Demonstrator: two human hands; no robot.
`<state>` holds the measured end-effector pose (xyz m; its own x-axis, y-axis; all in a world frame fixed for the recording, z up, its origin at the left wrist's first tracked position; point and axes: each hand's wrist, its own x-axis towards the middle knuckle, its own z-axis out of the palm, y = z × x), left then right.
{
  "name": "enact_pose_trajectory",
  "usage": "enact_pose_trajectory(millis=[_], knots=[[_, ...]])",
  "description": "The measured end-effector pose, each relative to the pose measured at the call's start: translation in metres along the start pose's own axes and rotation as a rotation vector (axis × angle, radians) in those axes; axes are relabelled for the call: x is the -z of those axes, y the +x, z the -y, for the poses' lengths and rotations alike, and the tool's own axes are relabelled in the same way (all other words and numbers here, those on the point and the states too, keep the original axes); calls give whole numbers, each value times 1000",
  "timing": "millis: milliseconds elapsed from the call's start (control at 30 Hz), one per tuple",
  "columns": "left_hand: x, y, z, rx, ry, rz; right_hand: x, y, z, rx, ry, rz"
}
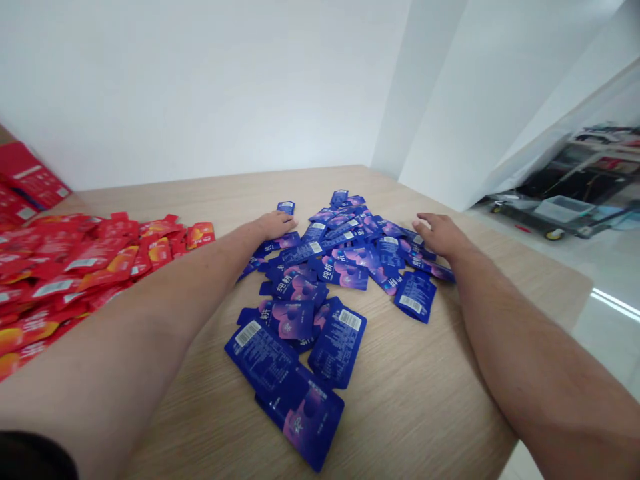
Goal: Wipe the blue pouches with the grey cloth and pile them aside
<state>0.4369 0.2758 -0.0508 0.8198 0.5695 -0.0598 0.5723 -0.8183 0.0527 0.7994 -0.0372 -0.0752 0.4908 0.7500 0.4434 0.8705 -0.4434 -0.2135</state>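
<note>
A loose heap of dark blue sachets (345,270) with pink and purple prints lies spread over the middle of the wooden table. At the heap's left edge rests my left hand (277,225), palm down, its fingers stretched out beside a lone blue sachet (287,207). On the opposite side my right hand (436,233) is at the heap's right edge, fingers apart, with nothing held in it. Closer to me, several blue sachets overlap, among them one with its barcode side up (338,343) and one with its printed front up (305,410).
A big pile of red and orange sachets (95,260) covers the left of the table (400,400). Red boxes (30,173) stand behind it. A white wall (225,87) borders the far edge. On the floor at right is a wheeled cart (555,223) with a clear plastic bin (565,209).
</note>
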Motion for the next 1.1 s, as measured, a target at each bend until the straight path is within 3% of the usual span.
enact_pose_trajectory(millis=[300, 700, 833, 967, 1100], knots=[[-5, -46, -75, -251, -10, -39, 8, -6, 14, 15, 48, 18], [-13, -81, -133, -408, -78, -84, 3, -2, 9, -24, 112, 54], [-10, -94, -155, -408, -95, -95, 16, -4, 15, -7, 131, 7], [14, -132, -147, -360, -129, -172, 48, -13, 31, -8, 137, -135], [56, -219, -105, -220, -198, -294, 85, -38, 61, 18, 148, -324]])
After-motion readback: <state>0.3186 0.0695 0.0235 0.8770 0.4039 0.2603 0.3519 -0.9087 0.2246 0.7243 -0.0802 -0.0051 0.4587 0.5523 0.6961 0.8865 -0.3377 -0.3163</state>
